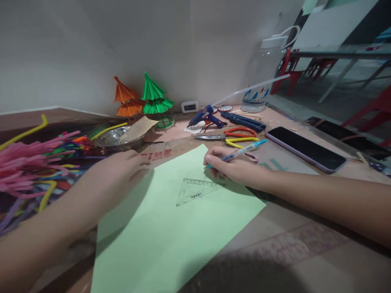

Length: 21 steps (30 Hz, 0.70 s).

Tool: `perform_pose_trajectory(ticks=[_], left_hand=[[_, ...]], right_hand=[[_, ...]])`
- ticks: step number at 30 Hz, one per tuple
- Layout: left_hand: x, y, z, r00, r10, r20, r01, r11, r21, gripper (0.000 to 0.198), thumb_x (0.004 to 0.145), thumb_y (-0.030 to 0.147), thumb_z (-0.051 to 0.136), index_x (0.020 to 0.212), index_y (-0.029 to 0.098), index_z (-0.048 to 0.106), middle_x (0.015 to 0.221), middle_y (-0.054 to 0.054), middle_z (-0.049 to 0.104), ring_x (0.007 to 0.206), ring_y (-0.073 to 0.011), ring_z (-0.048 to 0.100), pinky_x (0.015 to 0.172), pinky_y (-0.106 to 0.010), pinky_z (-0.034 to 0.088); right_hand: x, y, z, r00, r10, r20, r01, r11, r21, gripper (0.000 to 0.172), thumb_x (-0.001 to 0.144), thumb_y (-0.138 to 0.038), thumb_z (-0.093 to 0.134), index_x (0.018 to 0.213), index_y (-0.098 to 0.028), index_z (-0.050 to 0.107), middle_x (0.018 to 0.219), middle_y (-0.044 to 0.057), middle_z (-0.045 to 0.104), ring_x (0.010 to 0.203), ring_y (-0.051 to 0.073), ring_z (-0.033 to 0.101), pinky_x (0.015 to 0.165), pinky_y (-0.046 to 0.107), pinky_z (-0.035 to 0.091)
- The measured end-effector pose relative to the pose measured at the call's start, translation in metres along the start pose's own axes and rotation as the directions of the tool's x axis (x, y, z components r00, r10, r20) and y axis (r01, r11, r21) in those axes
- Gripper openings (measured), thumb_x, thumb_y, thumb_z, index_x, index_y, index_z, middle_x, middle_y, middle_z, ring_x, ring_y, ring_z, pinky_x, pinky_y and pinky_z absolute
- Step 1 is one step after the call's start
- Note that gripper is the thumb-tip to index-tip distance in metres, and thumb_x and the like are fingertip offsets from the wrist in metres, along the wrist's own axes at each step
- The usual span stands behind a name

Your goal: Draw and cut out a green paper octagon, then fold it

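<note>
My right hand [224,162] is closed around a light-blue pen [241,150], its tip low over the pale green paper [159,236]. Beneath and beside that hand, a clear triangle ruler [195,193] lies flat on the sheet, its right end partly hidden by the fingers. My left hand [125,171], somewhat blurred, is over the paper's upper left edge with fingers and thumb extended, apparently holding nothing. Whether it touches the sheet I cannot tell.
Pink and multicoloured pipe cleaners [33,167] heap at left beside a metal bowl [119,138]. Behind stand orange [125,97] and green [154,97] tiered models. A glue gun [206,116], scissors [235,136], a blue cutter [242,121], phone [305,148] and bottle [259,77] lie or stand beyond.
</note>
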State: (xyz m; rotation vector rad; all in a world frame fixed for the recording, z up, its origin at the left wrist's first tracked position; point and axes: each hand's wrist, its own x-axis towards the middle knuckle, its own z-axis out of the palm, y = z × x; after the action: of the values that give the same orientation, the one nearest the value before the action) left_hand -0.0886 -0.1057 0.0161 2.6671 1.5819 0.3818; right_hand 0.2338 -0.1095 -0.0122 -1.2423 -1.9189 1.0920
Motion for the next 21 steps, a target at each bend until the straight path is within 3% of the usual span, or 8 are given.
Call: perform_pose_trajectory(ticks=[2,5,8,11,13,16,19,21], left_hand=[[-0.002,0.035,0.004,0.989,0.142,0.039,-0.144,0.988,0.064,0.032,0.100,0.046,0.049,0.102,0.027,0.074,0.105,-0.009,0.074,0.097,-0.0324,0.071,0.085,-0.050,0.056],[-0.004,0.083,0.011,0.917,0.356,0.181,-0.377,0.920,0.102,0.027,0.102,0.040,0.053,0.096,0.022,0.072,0.096,-0.010,0.071,0.086,-0.0302,0.069,0.074,-0.047,0.058],[-0.006,0.103,0.021,0.872,0.431,0.230,-0.461,0.882,0.094,0.020,0.098,0.038,0.064,0.103,0.019,0.071,0.101,-0.012,0.071,0.092,-0.0338,0.070,0.076,-0.051,0.060],[-0.009,0.095,0.032,0.879,0.448,0.165,-0.464,0.883,0.075,0.024,0.101,0.036,0.059,0.112,0.019,0.070,0.130,-0.018,0.068,0.118,-0.0383,0.066,0.090,-0.053,0.059],[-0.011,0.083,0.039,0.921,0.384,0.066,-0.389,0.915,0.109,0.049,0.101,0.053,0.053,0.132,0.017,0.064,0.153,-0.024,0.052,0.138,-0.0455,0.053,0.102,-0.061,0.052],[-0.010,0.065,0.048,0.983,0.181,0.033,-0.184,0.973,0.140,0.096,0.088,0.085,0.046,0.150,0.013,0.051,0.160,-0.029,0.043,0.147,-0.0513,0.039,0.113,-0.071,0.039],[-0.006,0.056,0.051,0.980,0.136,0.144,-0.146,0.987,0.062,0.095,0.088,0.085,0.046,0.153,0.016,0.050,0.163,-0.023,0.042,0.151,-0.0456,0.038,0.119,-0.065,0.036],[-0.003,0.053,0.049,0.968,0.172,0.184,-0.176,0.984,0.006,0.093,0.090,0.081,0.048,0.157,0.017,0.045,0.167,-0.021,0.035,0.153,-0.0428,0.036,0.121,-0.062,0.035]], right_hand=[[0.001,-0.002,0.001,1.000,0.004,-0.028,-0.004,1.000,0.018,0.032,0.099,-0.052,0.055,0.089,-0.021,0.057,0.064,-0.004,0.063,0.047,0.008,0.048,0.044,0.021,0.034],[0.001,-0.007,0.002,0.996,0.077,-0.040,-0.072,0.993,0.097,0.026,0.100,-0.044,0.054,0.088,-0.021,0.054,0.059,-0.006,0.062,0.038,0.007,0.044,0.037,0.020,0.030],[-0.006,-0.012,0.004,0.978,0.192,0.076,-0.204,0.958,0.203,0.024,0.103,-0.040,0.048,0.087,-0.022,0.051,0.057,-0.006,0.062,0.033,0.007,0.045,0.033,0.018,0.028],[-0.017,-0.015,0.006,0.950,0.220,0.222,-0.282,0.909,0.307,0.025,0.104,-0.040,0.045,0.088,-0.022,0.050,0.057,-0.005,0.063,0.034,0.008,0.048,0.033,0.017,0.033],[-0.021,-0.015,0.007,0.953,0.186,0.238,-0.264,0.895,0.359,0.026,0.103,-0.042,0.046,0.088,-0.022,0.051,0.058,-0.005,0.062,0.035,0.008,0.048,0.034,0.018,0.036],[-0.020,-0.014,0.004,0.995,0.075,0.066,-0.093,0.937,0.337,0.026,0.102,-0.043,0.051,0.088,-0.021,0.056,0.061,-0.005,0.061,0.040,0.007,0.048,0.038,0.018,0.037],[-0.011,-0.012,-0.003,0.989,-0.016,-0.144,0.054,0.962,0.268,0.024,0.101,-0.039,0.053,0.086,-0.021,0.057,0.061,-0.004,0.060,0.045,0.007,0.048,0.041,0.019,0.038],[-0.005,-0.010,-0.007,0.980,-0.026,-0.196,0.078,0.962,0.263,0.025,0.101,-0.039,0.053,0.085,-0.021,0.056,0.060,-0.004,0.059,0.044,0.008,0.047,0.040,0.020,0.037]])
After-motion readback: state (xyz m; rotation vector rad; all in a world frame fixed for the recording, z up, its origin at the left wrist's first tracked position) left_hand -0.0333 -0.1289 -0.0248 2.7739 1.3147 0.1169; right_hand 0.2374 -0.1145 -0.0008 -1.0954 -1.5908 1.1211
